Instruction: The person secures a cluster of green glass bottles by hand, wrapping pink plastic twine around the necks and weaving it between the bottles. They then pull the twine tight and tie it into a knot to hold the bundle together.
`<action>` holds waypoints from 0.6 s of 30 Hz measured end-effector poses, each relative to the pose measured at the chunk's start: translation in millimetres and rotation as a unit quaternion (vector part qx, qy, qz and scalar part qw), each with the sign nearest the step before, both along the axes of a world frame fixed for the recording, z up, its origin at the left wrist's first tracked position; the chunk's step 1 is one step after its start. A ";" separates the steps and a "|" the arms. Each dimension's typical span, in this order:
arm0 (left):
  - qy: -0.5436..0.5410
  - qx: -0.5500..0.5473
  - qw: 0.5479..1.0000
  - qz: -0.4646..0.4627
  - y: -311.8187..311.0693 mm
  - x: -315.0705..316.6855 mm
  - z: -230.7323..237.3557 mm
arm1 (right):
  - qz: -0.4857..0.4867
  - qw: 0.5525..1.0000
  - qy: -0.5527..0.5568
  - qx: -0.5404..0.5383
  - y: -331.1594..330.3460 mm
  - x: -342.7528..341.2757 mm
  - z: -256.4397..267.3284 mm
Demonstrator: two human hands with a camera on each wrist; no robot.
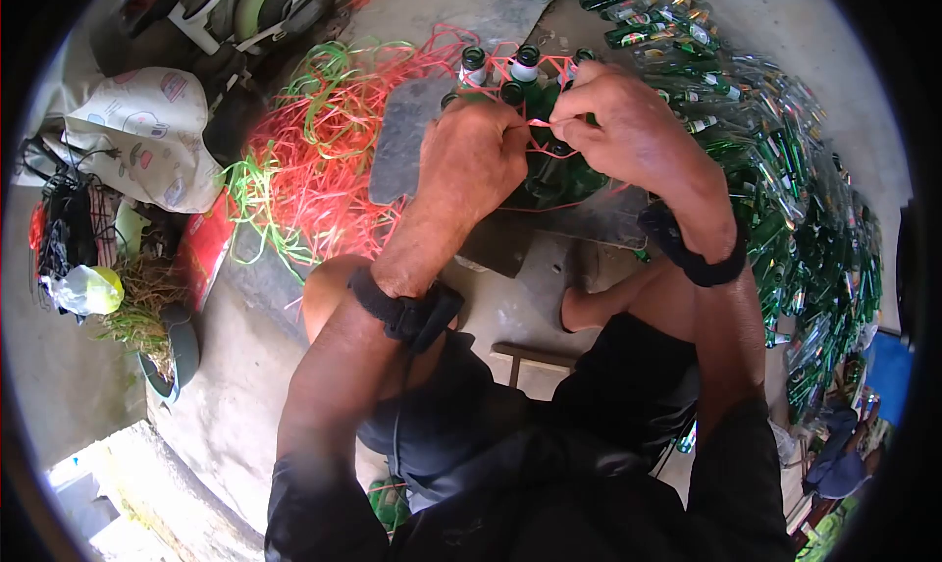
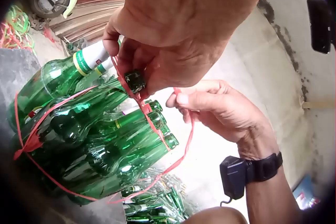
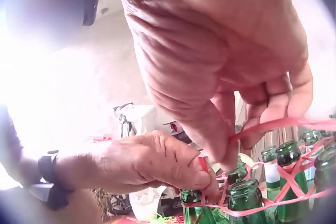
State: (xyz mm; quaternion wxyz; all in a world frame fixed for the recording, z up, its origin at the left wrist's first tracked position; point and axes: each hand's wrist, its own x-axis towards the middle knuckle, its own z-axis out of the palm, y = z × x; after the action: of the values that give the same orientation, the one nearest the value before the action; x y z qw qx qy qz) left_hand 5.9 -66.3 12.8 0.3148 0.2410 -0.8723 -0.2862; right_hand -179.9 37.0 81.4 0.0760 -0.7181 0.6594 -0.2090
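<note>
A bundle of green glass bottles (image 2: 100, 153) stands upright before the person, with pink plastic twine (image 2: 58, 106) around the bodies and laced between the necks. In the head view the left hand (image 1: 476, 160) is over the near left of the bundle and pinches a strand between thumb and finger. Opposite it the right hand (image 1: 633, 125) pinches the strand too, a short stretch showing between the two. From the right wrist view, a twine end (image 3: 283, 124) trails from the right fingers, and the left thumb (image 3: 197, 178) presses twine close beside a bottle mouth (image 3: 244, 188).
A tangled heap of pink and green twine (image 1: 324, 160) lies left of the bundle, beside a grey board (image 1: 407, 135). Many loose green bottles (image 1: 775, 179) cover the floor on the right. A printed cloth bag (image 1: 147, 135) and a potted plant (image 1: 152, 331) are at the left.
</note>
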 end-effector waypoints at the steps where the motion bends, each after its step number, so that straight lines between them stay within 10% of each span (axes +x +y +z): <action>1: 0.001 0.001 1.000 0.000 0.6 -0.5 -0.6 | 0.000 1.000 0.001 0.001 -0.6 -0.1 -4.8; 6: -0.035 0.024 0.999 0.026 3.0 0.5 5.2 | -0.040 0.988 0.148 -0.017 -12.3 5.4 -20.5; 18: -0.013 0.091 0.995 0.025 0.0 0.3 5.0 | -0.030 0.995 0.016 -0.091 -28.6 1.5 -40.9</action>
State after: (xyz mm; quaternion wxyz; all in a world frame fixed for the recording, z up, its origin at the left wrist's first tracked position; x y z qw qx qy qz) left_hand 6.2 -66.2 17.8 0.2877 0.2943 -0.8403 -0.3529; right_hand -178.5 8.4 40.6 -0.0063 -0.7053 0.6598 -0.2593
